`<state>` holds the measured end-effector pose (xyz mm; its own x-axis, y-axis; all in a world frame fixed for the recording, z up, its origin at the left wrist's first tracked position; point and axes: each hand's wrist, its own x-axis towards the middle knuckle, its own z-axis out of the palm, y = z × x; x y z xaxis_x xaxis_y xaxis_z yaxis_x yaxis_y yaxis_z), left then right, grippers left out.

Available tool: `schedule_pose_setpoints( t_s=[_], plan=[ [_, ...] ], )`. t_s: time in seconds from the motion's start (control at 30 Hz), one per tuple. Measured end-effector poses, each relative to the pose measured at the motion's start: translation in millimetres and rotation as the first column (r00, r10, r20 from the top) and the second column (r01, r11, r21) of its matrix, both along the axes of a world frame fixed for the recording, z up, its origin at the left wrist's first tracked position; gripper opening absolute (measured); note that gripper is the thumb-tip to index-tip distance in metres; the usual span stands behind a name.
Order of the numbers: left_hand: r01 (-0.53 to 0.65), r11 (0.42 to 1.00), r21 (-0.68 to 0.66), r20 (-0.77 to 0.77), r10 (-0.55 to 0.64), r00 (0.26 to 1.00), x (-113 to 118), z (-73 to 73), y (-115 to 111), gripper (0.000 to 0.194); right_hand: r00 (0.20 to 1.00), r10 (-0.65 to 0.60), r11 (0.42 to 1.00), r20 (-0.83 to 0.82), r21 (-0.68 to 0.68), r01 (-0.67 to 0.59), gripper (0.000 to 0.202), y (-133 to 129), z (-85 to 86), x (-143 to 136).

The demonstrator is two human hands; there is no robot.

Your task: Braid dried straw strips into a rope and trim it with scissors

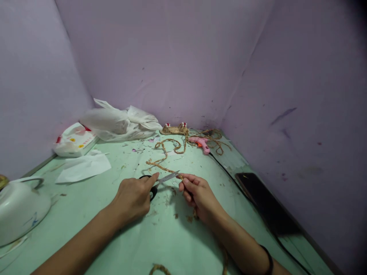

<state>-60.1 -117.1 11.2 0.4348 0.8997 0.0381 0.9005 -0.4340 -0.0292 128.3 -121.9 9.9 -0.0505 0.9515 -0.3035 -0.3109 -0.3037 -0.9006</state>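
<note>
Black-handled scissors [169, 177] are gripped in my left hand [134, 196], its index finger stretched along them and the blades pointing right. The fingers of my right hand [198, 193] are closed on a brown braided rope [161, 167], close to the blade tips. From there the rope runs left and loops back over the table toward the wall. More rope hangs below my right hand and shows at the bottom edge of the view. The scissors' handle is partly hidden by my left hand.
A pink glue gun [203, 144] with a black cord lies beyond my right hand, near a woven item [174, 130]. A dark phone [265, 202] lies right. On the left are a white bowl [23, 210], paper [83, 167], a box [76, 143] and a plastic bag [120, 122].
</note>
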Motion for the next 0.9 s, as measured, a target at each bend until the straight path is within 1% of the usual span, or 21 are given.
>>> schedule_pose_setpoints(
  t_s=[0.2, 0.4, 0.47, 0.53, 0.57, 0.6, 0.63, 0.67, 0.7, 0.73, 0.77, 0.8, 0.83, 0.9],
  plan=[
    [-0.004, 1.000, -0.005, 0.011, 0.004, 1.000, 0, 0.9, 1, 0.060, 1.000, -0.019, 1.000, 0.016, 0.005, 0.019, 0.030, 0, -0.5, -1],
    [-0.005, 1.000, -0.016, 0.064, 0.006, 0.998, -2, 1.6, 2, 0.059, 1.000, -0.020, 1.000, 0.018, -0.003, 0.020, 0.028, -1, 1.9, -1],
    [-0.034, 0.999, -0.018, 0.128, 0.036, 0.991, -3, 1.2, 3, 0.057, 1.000, -0.020, 1.000, 0.007, 0.000, 0.020, 0.027, -1, 1.7, 0],
    [-0.102, 0.995, -0.019, 0.265, 0.103, 0.959, -4, 0.8, 4, 0.052, 1.000, -0.021, 1.000, -0.011, -0.004, 0.021, 0.026, -1, 1.4, 1],
    [-0.145, 0.989, -0.031, 0.363, 0.147, 0.920, -3, 0.8, 5, 0.048, 1.000, -0.017, 1.000, -0.022, -0.008, 0.017, 0.026, -1, 1.3, 1],
    [-0.185, 0.981, -0.063, 0.478, 0.193, 0.857, -3, 1.0, 7, 0.043, 0.999, -0.011, 1.000, -0.034, -0.012, 0.010, 0.025, -1, 1.3, 1],
    [-0.212, 0.970, -0.120, 0.599, 0.241, 0.764, -2, 1.5, 8, 0.039, 0.999, -0.002, 1.000, -0.047, -0.016, 0.001, 0.024, -1, 1.5, 1],
    [-0.221, 0.955, -0.197, 0.707, 0.294, 0.643, -1, 2.3, 9, 0.037, 0.998, 0.009, 1.000, -0.060, -0.020, -0.010, 0.024, -1, 1.7, 1],
    [-0.210, 0.936, -0.282, 0.789, 0.351, 0.504, 1, 3.5, 10, 0.037, 0.997, 0.020, 0.999, -0.073, -0.025, -0.022, 0.023, -1, 2.0, 1],
    [-0.185, 0.914, -0.362, 0.839, 0.406, 0.363, 3, 5.0, 11, 0.041, 0.996, 0.028, 0.999, -0.085, -0.028, -0.031, 0.023, -1, 2.2, 1],
    [-0.155, 0.890, -0.429, 0.858, 0.455, 0.240, 4, 6.5, 12, 0.045, 0.995, 0.035, 0.999, -0.094, -0.028, -0.038, 0.023, -2, 2.3, 1],
    [-0.132, 0.867, -0.479, 0.857, 0.495, 0.142, 6, 7.9, 12, 0.048, 0.994, 0.042, 0.999, -0.097, -0.026, -0.045, 0.023, -3, 2.2, 1],
    [-0.116, 0.849, -0.516, 0.848, 0.525, 0.068, 7, 8.9, 12, 0.050, 0.994, 0.050, 0.998, -0.094, -0.019, -0.052, 0.023, -4, 2.0, 0],
    [-0.086, 0.819, -0.567, 0.823, 0.566, -0.039, 11, 9.0, 12, 0.049, 0.995, 0.069, 0.998, -0.079, 0.001, -0.069, 0.022, -6, 0.7, -1]
  ],
)
